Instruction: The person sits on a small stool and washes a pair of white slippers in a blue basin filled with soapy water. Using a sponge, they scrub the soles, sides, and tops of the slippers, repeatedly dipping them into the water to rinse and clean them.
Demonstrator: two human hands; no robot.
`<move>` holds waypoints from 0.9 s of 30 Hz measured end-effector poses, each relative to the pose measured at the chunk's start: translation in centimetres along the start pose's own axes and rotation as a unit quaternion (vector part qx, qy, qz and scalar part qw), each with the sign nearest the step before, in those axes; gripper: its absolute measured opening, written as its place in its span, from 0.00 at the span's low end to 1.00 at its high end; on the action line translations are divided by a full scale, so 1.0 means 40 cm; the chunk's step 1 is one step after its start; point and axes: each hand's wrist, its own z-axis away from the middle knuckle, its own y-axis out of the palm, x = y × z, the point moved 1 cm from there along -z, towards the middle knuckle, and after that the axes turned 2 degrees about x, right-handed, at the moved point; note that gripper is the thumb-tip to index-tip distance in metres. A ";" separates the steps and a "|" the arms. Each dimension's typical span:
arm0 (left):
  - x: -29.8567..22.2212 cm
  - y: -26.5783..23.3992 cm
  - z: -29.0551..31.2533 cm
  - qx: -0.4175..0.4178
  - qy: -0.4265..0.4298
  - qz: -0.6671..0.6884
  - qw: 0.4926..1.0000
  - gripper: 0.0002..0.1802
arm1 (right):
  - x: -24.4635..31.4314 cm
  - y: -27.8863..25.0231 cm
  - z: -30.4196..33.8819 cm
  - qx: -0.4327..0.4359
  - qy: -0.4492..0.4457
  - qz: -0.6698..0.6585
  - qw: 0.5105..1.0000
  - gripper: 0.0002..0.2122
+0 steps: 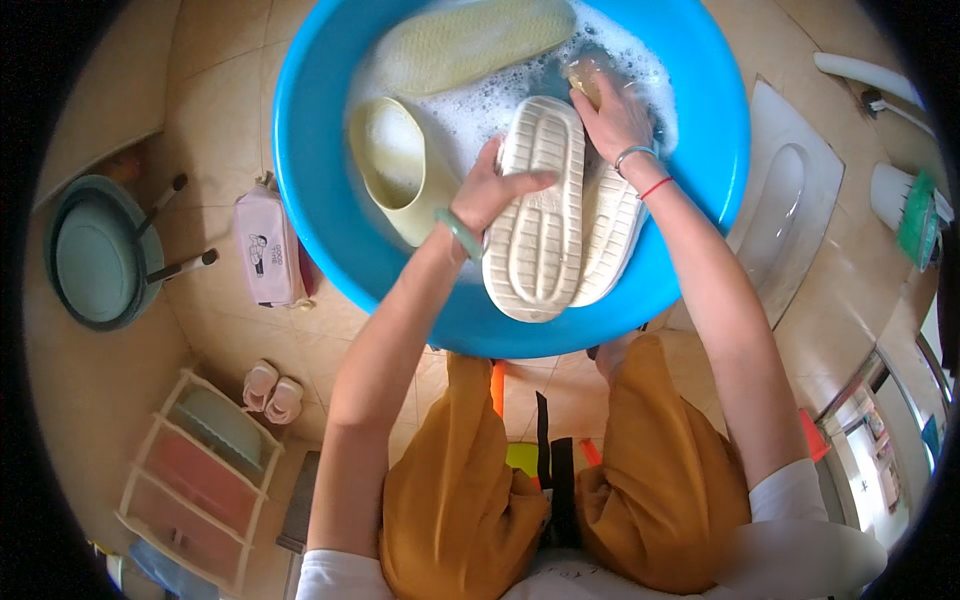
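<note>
A large blue basin of sudsy water stands in front of me. My left hand grips the edge of a white slipper, its ridged sole facing up and the thumb lying across it. Partly under that one rests a second white slipper, also sole up. Beyond them, in the foam, my right hand is closed round a small yellowish thing whose kind I cannot make out. A pale green slipper sits upright at the basin's left, and another pale green slipper lies sole up at the far side.
Left of the basin are a pink pouch and stacked green basins or pans by the wall. Small pink shoes stand near a shelf. A white squat toilet and a green brush are at the right.
</note>
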 end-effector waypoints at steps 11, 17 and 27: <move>0.055 0.088 0.147 0.022 0.145 0.009 0.989 0.46 | 0.187 -0.120 0.305 0.038 -0.155 -0.089 0.983 0.26; 0.088 0.097 0.073 0.027 0.111 0.074 0.991 0.44 | 0.154 -0.077 0.208 0.035 -0.051 -0.006 0.998 0.26; 0.150 0.043 0.082 -0.041 0.122 0.150 0.980 0.40 | 0.189 -0.052 0.265 0.121 -0.093 0.055 0.987 0.25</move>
